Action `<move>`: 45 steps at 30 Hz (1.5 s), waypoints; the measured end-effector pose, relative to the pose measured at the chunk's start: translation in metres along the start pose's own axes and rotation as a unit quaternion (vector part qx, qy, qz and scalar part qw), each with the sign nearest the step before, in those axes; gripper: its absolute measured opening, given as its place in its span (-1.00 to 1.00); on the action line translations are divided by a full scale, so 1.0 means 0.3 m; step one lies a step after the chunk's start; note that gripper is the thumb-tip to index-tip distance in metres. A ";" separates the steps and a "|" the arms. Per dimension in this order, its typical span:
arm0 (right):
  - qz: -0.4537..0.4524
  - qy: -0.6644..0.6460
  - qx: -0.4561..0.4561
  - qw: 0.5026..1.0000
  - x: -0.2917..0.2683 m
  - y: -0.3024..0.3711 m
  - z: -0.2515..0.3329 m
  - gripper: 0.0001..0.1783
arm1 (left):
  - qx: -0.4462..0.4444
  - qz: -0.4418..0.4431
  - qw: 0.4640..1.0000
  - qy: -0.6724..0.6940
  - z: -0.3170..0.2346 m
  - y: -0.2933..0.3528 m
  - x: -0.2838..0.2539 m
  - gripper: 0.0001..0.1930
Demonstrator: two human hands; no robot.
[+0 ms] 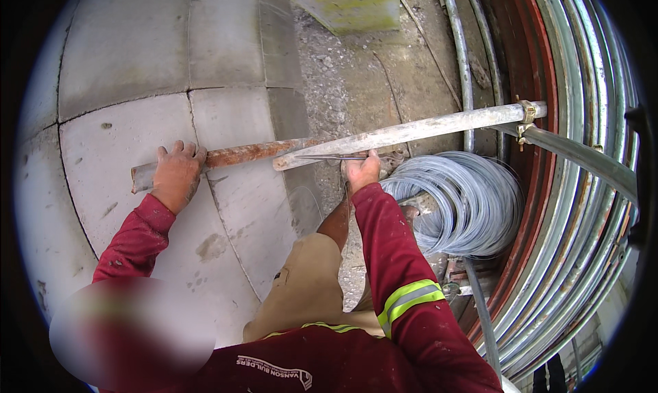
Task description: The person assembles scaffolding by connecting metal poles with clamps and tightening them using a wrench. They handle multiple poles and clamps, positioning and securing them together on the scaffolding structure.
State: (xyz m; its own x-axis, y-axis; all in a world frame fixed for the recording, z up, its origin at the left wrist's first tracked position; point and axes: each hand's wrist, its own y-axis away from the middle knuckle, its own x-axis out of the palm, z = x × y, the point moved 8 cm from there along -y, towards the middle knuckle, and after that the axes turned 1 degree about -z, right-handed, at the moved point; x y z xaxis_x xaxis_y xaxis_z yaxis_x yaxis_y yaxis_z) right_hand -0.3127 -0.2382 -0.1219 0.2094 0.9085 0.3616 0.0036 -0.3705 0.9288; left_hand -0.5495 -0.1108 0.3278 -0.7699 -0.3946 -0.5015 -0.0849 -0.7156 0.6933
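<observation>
My left hand [179,175] is closed over a rusty metal pipe [247,154] near its left end, on top of the pale concrete blocks. The pipe's right part passes behind a whitish scaffold pole [411,134], which slants up to the right. Just under that pole's left end, my right hand [362,171] is closed around a thin, pointed metal tool [322,157], its tip toward the left. Most of the tool's handle is hidden in my fingers, so its exact kind cannot be made out. Below and right of this hand lies a coil of galvanized wire [462,204].
A scaffold clamp [526,119] joins the whitish pole to a grey tube [579,156]. Several long metal pipes [582,256] and a red steel beam [545,71] line the right side. Rubble ground [329,71] lies beyond my hands, with a concrete block [356,6] farther off.
</observation>
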 end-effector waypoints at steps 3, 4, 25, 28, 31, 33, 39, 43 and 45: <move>-0.016 0.047 0.014 0.999 0.018 0.053 -0.024 -0.57 | -0.008 0.005 1.000 0.005 0.007 0.011 0.015 -0.59; -0.015 0.072 0.015 0.997 0.025 0.085 -0.022 -0.58 | -0.007 0.004 1.000 0.013 0.002 0.008 0.029 -0.61; -0.027 0.138 0.048 0.989 0.016 0.148 0.002 -0.73 | -0.106 0.083 0.891 0.433 -0.238 0.383 0.276 -0.27; -0.033 0.159 0.059 0.985 0.039 0.172 0.013 -0.69 | -0.162 0.092 0.832 0.523 -0.351 0.359 0.419 -0.34; -0.041 0.193 0.081 0.977 0.054 0.212 -0.001 -0.69 | -0.207 0.163 0.628 0.732 -0.478 0.369 0.429 -0.43; -0.037 0.201 0.093 0.974 0.045 0.235 -0.021 -0.58 | -0.180 0.160 0.488 0.839 -0.555 0.330 0.460 -0.48; -0.008 0.234 0.077 0.969 0.042 0.218 0.002 -0.55 | -0.172 0.179 0.284 0.926 -0.596 0.250 0.344 -0.58; -0.020 0.248 0.082 0.965 0.050 0.221 0.000 -0.53 | -0.161 0.191 0.124 0.960 -0.592 0.236 0.307 -0.60; -0.025 0.258 0.070 0.963 0.027 0.221 0.023 -0.54 | -0.151 0.189 0.064 0.968 -0.610 0.200 0.305 -0.63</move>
State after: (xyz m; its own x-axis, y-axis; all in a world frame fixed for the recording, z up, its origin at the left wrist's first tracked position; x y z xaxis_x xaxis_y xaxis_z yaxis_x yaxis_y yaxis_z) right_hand -0.3039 -0.2567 -0.0579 -0.3073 0.8882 0.3415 0.1396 -0.3130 0.9395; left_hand -0.5093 -0.2953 0.2289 0.8661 0.4601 0.1955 -0.0506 -0.3084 0.9499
